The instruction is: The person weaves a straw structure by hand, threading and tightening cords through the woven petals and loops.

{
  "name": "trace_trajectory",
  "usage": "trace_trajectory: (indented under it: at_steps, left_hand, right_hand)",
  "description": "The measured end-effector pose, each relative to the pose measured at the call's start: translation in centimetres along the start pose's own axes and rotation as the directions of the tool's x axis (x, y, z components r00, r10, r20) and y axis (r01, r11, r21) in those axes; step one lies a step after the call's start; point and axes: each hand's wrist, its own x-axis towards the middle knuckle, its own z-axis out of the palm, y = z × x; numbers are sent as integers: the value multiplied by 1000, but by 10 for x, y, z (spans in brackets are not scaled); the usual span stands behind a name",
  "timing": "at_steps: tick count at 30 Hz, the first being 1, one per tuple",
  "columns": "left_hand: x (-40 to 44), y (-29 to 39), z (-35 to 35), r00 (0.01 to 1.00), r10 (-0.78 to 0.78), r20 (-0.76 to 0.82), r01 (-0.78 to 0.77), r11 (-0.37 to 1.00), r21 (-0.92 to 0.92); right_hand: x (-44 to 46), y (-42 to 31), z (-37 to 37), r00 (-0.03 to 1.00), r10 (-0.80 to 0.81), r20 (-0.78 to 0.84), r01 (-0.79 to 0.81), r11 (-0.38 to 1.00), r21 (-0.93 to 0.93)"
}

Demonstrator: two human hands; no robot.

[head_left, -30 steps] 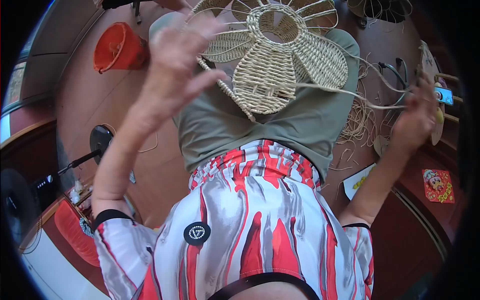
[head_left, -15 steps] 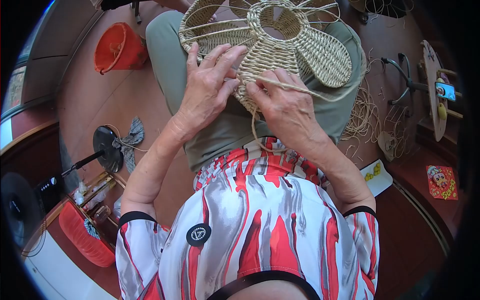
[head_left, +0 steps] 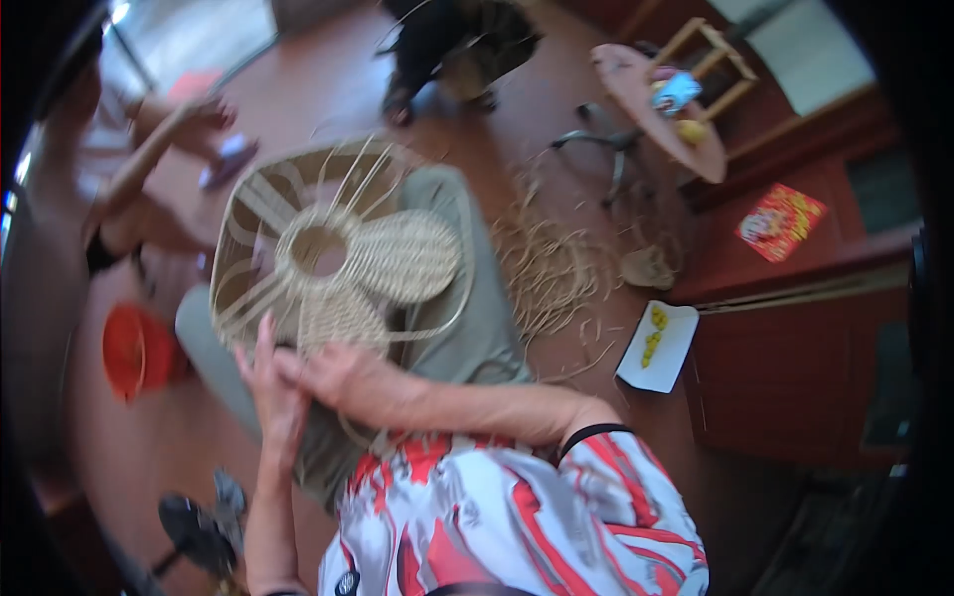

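A woven straw piece (head_left: pixel 407 260) with petal-shaped panels and a round central hole rests on my lap. Bare ribs and thin wires fill its far left side, inside a wide rounded frame. My left hand (head_left: pixel 275 387) is at its near left edge, with fingers stretched up and apart. Touching it, my right hand (head_left: pixel 348 379) has its fingers closed together at the lower edge of the near petal. From beside the right hand a straw cord (head_left: pixel 437 331) loops up to the right. Motion blur hides the fingertips and the exact grip.
Loose straw cord (head_left: pixel 552 263) lies heaped on the floor to the right. A white tray (head_left: pixel 676 343) holds yellow fruit. An orange bucket (head_left: pixel 134 353) stands at left. Another person's arm (head_left: pixel 149 164) shows at upper left. A round stool-like board (head_left: pixel 661 114) stands at upper right.
The view has swung and blurred, bringing another person at left into sight. The woven piece appears lower and further left. My right hand has moved in against my left hand.
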Motion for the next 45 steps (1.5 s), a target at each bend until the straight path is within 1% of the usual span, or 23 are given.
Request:
trace_trajectory:
  at_steps: [2,5,8,9,12,13,16,17,19,22,23,26,27,28,30,31,34,35,37,39,42,43,45]
  left_hand:
    - [1,-1,3,999,-33,-38,31,998,-62]
    - [7,0,1,997,-34,-63,30,998,-59]
    - [6,15,-5,999,-9,-43,7,999,-45]
    - [6,26,-7,999,-32,-34,29,997,-74]
    - [7,30,-7,998,-56,-18,56,997,-49]
    - [7,34,-7,998,-58,-31,56,997,-60]
    - [5,33,-5,998,-54,-44,52,998,-30]
    - [3,34,-6,998,-55,-43,55,998,3]
    - [1,38,-8,998,-52,-33,54,997,59]
    - [-5,43,-20,970,201,-137,-159,950,270]
    - [-3,44,-26,971,215,-107,-173,934,313]
    - [7,44,-33,991,-71,110,75,997,-28]
    - [14,32,-36,988,-8,154,10,1000,-12]
    - [22,23,-38,960,-104,261,145,979,-143]
    - [35,30,-45,837,-239,492,439,831,-343]
    - [38,41,-51,718,-307,625,622,687,-376]
    - [51,45,-59,599,-349,721,751,559,-353]
    - [59,40,-60,578,-322,750,752,566,-337]
    - [63,36,-58,583,-287,760,695,661,-283]
    - [63,43,-59,616,-305,726,661,702,-265]
    - [70,37,-67,694,-267,668,453,884,-117]
    - [71,29,-69,709,-268,652,472,868,-156]
    - [72,41,-71,754,-225,617,289,957,-5]
  right_hand:
    - [4,-6,-6,999,12,45,-10,999,-46]
    - [11,-5,13,988,111,112,-107,994,-36]
    - [17,-8,10,997,78,27,-75,990,-117]
    - [19,-12,-2,992,87,88,-63,966,-252]
    - [21,-7,-1,986,105,126,-71,966,-250]
    - [20,-3,-3,997,64,41,-55,981,-186]
    - [13,5,-17,999,-3,-51,-4,988,-153]
    - [7,10,-17,1000,16,-2,-16,994,-109]
    - [1,12,-12,999,-31,-40,23,983,-185]
    - [-3,8,-17,992,-102,-78,79,963,-257]
    - [-1,5,-20,988,-121,-95,92,960,-266]
    - [1,6,-13,983,-140,-119,107,963,-249]
    - [1,7,-8,984,-133,-121,101,966,-238]
    - [2,7,-4,982,-105,-159,72,976,-204]
    - [4,5,7,974,-53,-221,25,991,-129]
    - [6,9,9,982,-54,-179,36,994,-103]
    - [6,10,16,974,-54,-220,47,998,-34]
    - [5,11,15,974,-54,-219,51,998,-21]
    - [3,11,13,975,-53,-216,56,998,8]
    - [4,8,-10,945,-92,-315,91,996,-21]
    - [-2,16,-63,907,-87,-412,78,996,-38]
    - [-7,23,-74,902,-60,-427,42,998,-52]
    - [-20,34,-89,898,2,-440,-30,998,-58]
